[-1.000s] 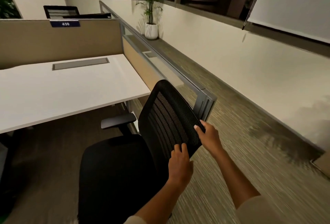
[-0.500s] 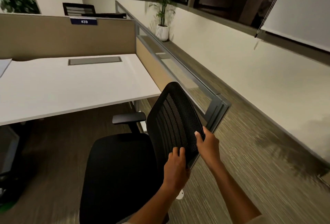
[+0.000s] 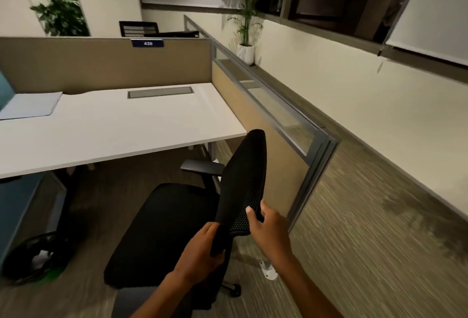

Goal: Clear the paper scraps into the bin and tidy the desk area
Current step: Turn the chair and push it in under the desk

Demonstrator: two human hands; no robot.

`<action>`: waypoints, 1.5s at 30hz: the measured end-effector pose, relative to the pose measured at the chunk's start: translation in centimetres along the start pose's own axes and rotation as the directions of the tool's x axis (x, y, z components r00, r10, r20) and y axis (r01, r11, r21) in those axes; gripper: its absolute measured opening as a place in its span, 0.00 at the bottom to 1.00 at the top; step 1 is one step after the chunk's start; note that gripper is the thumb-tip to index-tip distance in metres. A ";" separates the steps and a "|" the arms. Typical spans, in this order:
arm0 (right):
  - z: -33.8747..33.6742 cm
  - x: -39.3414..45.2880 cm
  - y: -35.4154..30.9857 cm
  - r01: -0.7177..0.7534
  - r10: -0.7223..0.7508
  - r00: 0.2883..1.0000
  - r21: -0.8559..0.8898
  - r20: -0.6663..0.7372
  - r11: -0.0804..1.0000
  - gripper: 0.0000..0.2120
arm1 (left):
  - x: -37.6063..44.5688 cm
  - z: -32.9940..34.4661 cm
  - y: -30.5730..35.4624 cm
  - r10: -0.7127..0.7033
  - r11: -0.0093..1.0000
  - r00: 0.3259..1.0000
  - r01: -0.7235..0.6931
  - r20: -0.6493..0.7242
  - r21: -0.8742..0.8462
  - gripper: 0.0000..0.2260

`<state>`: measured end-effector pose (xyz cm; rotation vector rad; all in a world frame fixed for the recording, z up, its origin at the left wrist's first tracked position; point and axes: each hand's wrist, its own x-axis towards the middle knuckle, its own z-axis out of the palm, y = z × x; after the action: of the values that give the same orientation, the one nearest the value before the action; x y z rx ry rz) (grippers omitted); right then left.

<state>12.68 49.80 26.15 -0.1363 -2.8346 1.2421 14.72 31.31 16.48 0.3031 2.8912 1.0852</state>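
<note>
A black mesh office chair (image 3: 164, 231) stands in front of the white desk (image 3: 121, 125), its backrest (image 3: 244, 178) turned edge-on toward me. My left hand (image 3: 202, 249) grips the backrest's top edge on its left side. My right hand (image 3: 268, 226) grips the same edge on the right, thumb across the mesh. A black bin (image 3: 38, 257) stands on the floor under the desk at the lower left, with pale paper scraps (image 3: 41, 257) inside. A sheet of paper (image 3: 30, 105) lies at the desk's far left.
Tan cubicle partitions (image 3: 106, 64) close off the desk at the back and right, ending in a grey post (image 3: 314, 178). Carpeted aisle runs along the right wall. A potted plant (image 3: 245, 49) stands far down the aisle. A blue panel (image 3: 15, 206) is at the left.
The chair has swivelled, so its backrest now shows edge-on instead of its mesh face. My view has swung left, bringing the bin and the paper sheet into sight. Both hands keep their grip.
</note>
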 end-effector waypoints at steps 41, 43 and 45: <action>13.8 -1.7 -10.1 0.811 -0.710 0.584 -0.314 0.393 0.494 0.33 | -14.1 -16.5 -6.7 -0.208 0.775 0.878 0.417 -0.431 0.476 0.35; 14.3 -2.1 -11.1 0.809 -0.702 0.588 -0.303 0.401 0.504 0.34 | -14.2 -17.6 -7.6 -0.187 0.767 0.879 0.410 -0.439 0.493 0.34; 15.0 -2.2 -12.1 0.801 -0.697 0.599 -0.300 0.394 0.519 0.34 | -14.1 -18.8 -8.5 -0.159 0.765 0.883 0.393 -0.442 0.511 0.34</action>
<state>13.02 30.45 24.83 1.1923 -2.7055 0.3934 25.14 10.12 24.67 -0.3799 3.3905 0.1722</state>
